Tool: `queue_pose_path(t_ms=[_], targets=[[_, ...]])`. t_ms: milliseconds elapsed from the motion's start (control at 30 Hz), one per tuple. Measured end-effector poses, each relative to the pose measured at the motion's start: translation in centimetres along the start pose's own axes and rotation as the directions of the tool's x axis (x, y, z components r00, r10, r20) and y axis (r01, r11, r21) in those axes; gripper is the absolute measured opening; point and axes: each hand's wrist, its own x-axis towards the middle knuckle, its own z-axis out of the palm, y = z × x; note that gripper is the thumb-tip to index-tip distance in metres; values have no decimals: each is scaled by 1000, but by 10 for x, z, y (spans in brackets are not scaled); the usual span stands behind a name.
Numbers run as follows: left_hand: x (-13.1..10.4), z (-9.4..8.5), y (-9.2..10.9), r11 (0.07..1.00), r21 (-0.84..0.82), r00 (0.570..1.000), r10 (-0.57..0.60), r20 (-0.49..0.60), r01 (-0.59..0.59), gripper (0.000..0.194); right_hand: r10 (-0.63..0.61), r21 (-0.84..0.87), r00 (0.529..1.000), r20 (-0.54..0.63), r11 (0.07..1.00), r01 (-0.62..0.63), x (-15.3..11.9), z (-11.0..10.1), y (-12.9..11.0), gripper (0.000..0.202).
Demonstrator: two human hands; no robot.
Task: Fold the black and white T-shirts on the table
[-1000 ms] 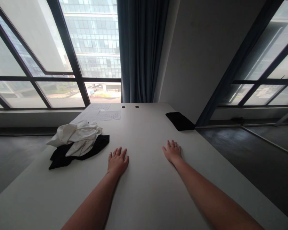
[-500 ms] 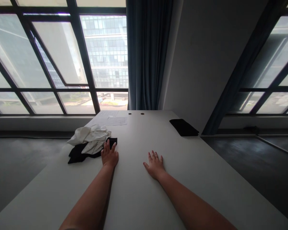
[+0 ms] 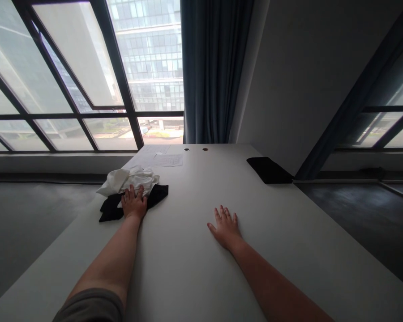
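Observation:
On the left of the white table [image 3: 184, 250] lies a crumpled pile of cloth. White fabric [image 3: 121, 180] is bunched on top, and black fabric [image 3: 111, 208] spreads out from under it on both sides. My left hand [image 3: 134, 203] rests over the front of this pile, fingers spread, covering part of the black and white cloth. My right hand [image 3: 226, 229] lies flat on the bare tabletop with its fingers apart, touching no cloth. Farther off, a flat, folded-looking black piece [image 3: 270, 171] lies by the right edge of the table.
Sheets of paper [image 3: 168, 160] lie at the far left of the table. Two round holes, one a dark grommet [image 3: 205, 149], sit near its far end. Beyond are a blue curtain [image 3: 215, 71], windows and a grey wall [image 3: 309, 80].
My left hand has shifted left, from the pile's right end to its middle. The right hand stays flat on the table. The whole view has tilted down and turned slightly left.

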Motion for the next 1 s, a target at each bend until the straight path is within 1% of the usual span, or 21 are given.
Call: queue_pose_path(t_ms=[200, 567, 733, 833, 1000], targets=[[12, 4, 2, 1000, 7, 1000, -8, -21, 8, 54, 0, -3, 1000, 6, 1000, 0, 0, -1, 0, 81], [15, 6, 1, 999, -29, 996, 16, -86, -19, 48, -33, 37, 999, 18, 999, 32, 4, 0, 6, 79], [15, 3, 2, 999, -28, 995, 34, -95, -37, 52, -50, 77, 998, 38, 996, 47, 3, -4, 7, 77], [14, 2, 3, 1000, -10, 995, 27, -97, -28, 55, -55, 103, 997, 51, 993, 50, 1, -7, 7, 77], [12, 3, 0, 999, 0, 988, 32, -149, -32, 60, -60, 110, 996, 59, 992, 53, 0, -11, 6, 79]])
